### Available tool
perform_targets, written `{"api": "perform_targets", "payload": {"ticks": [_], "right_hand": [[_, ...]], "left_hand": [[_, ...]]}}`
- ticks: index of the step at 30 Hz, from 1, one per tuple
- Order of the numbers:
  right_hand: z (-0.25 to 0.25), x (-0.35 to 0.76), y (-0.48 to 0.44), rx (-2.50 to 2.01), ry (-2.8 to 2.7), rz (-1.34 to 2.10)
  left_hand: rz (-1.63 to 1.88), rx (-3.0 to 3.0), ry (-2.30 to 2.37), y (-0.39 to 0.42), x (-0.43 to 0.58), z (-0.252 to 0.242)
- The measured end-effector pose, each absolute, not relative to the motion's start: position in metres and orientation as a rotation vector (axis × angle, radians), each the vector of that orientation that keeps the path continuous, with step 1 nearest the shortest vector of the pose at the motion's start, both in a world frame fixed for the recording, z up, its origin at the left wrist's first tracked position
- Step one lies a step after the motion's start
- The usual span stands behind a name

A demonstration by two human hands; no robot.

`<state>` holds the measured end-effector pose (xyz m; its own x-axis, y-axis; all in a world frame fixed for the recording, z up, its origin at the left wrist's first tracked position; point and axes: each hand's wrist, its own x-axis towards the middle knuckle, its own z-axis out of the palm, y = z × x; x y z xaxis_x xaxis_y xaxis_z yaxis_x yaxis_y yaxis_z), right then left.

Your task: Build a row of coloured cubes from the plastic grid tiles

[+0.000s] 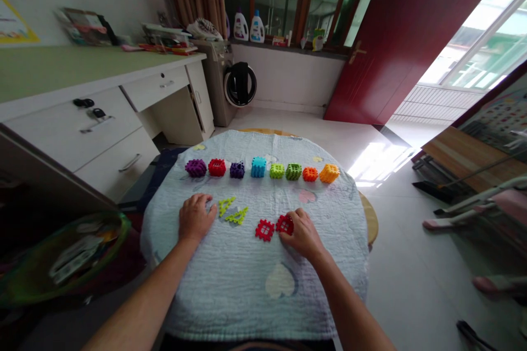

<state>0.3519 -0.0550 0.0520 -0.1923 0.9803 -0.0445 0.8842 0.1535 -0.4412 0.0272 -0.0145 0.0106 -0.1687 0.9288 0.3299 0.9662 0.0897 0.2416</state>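
My right hand (303, 233) pinches the right edge of a red square building tile (284, 224) that has notched edges and a window-like grid. Just left of it, a matching red tile (264, 230) lies flat on the cloth. On the other side, my left hand (195, 219) rests palm down with fingers apart, holding nothing. Close to its fingertips are two yellow-green triangular pieces, an upper one (226, 205) and a lower one (237, 216). Neither triangle is visibly touched by the hand.
Along the table's far side runs a row of coloured tile stacks, from a purple stack (195, 168) past a blue stack (258, 167) to a yellow-orange stack (329, 173). A pale patterned cloth (247, 296) covers the round table. A green basket (69, 263) stands at left.
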Motion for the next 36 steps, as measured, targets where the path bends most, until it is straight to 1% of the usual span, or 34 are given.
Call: {"api": "perform_targets", "payload": {"ticks": [6,11,16,19,25,36], "right_hand": [[0.05,0.35,-0.053,-1.829,-2.175,0.56],[0.059,0.345,-0.052,-1.875,-2.132,0.546],[0.069,0.325,-0.055,-1.759,-2.138,0.499],[0.065,0.309,-0.057,-1.714,-2.218,0.493],[0.05,0.293,-0.061,-1.764,-2.31,0.472],[0.055,0.29,-0.054,-1.814,-2.377,0.442]], "left_hand": [[-0.632,-1.961,-2.265,-0.015,0.029,0.012],[-0.645,-1.962,-2.271,-0.015,0.028,0.011],[-0.648,-1.957,-2.27,-0.015,0.029,0.012],[-0.644,-1.959,-2.27,-0.016,0.029,0.013],[-0.642,-1.961,-2.263,-0.016,0.029,0.013],[-0.679,-1.964,-2.28,-0.018,0.031,0.014]]}}
